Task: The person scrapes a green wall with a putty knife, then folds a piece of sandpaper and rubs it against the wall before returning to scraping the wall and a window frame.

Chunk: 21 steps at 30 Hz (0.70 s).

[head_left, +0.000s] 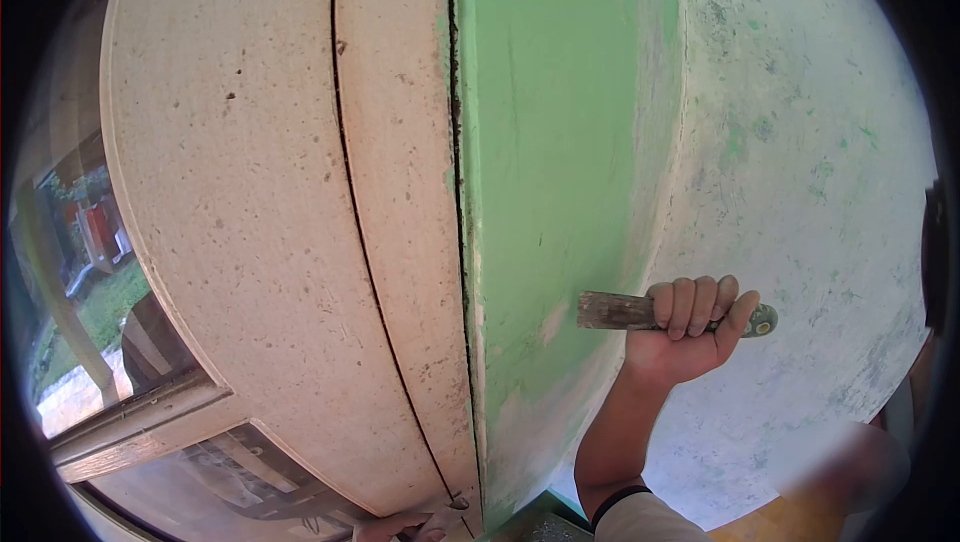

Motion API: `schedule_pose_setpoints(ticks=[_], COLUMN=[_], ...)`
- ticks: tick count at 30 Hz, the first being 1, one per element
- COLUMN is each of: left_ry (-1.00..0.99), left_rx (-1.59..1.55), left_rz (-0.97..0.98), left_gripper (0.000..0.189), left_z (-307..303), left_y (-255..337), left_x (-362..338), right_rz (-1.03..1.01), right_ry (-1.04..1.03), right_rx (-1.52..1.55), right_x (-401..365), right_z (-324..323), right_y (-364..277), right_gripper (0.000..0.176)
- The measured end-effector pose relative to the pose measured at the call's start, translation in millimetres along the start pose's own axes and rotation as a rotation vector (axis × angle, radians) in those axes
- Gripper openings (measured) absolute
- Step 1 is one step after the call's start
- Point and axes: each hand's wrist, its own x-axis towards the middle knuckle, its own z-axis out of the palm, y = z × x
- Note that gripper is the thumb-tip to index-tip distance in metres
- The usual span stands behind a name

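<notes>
My right hand [697, 320] is closed around the handle of a putty knife [618, 311], which lies level in my grip. The worn, stained blade points left, over the green-painted wall strip [555, 142], and the rounded handle end [763, 321] sticks out past my little finger. At the bottom edge, my left hand [400, 528] is mostly cut off. Its bent fingers are beside a small greyish metal piece [458, 503] at the foot of the pale wooden door [270, 242]; what they grip cannot be made out.
To the right is a pale wall [800, 142] with scraped green patches. Glass panes [85, 292] sit in the door at left, showing grass and posts. Dark gaps run down the boards. A person [840, 472] is at the lower right, near my right arm.
</notes>
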Motion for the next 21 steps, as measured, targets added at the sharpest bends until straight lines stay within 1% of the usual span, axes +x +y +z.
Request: schedule_pose_setpoints(ticks=[2,6,8,9,11,15,18,21], left_ry=[0.030,0.017,-0.010,-0.010,-0.010,-0.015,0.010,-0.035], left_rx=[0.001,-0.021,0.019,0.018,0.016,0.041,-0.044,-0.065], left_rz=[0.023,0.004,-0.046,-0.050,-0.056,-0.025,-0.049,-0.107], left_gripper=[0.016,0.017,0.017,0.017,0.018,0.019,0.020,0.020], left_z=[0.3,1.2,-0.7,-1.3,-2.2,-0.7,0.3,-3.3], left_y=[-2.2,-12.7,-6.3,-2.3,4.5,-6.4,-4.2,11.8], left_x=[-1.0,-1.8,-0.5,-0.1,0.0,0.6,-1.0,0.1], right_rz=[0.032,0.014,-0.057,-0.053,0.041,0.009,-0.041,0.006], right_ry=[0.022,0.044,-0.024,-0.022,-0.015,0.008,-0.072,-0.070], right_rx=[-0.081,-0.077,-0.035,-0.035,-0.131,-0.128,-0.085,-0.114], right_x=[-3.6,0.2,3.8,2.5,-2.0,0.0,2.5,0.5], right_z=[0.5,6.9,5.7,6.5,8.6,7.1,11.6,12.1], right_y=[5.8,-4.8,-11.7,-8.0,0.9,-8.7,-17.1,-10.3], right_gripper=[0.036,0.037,0.037,0.037,0.036,0.036,0.036,0.036])
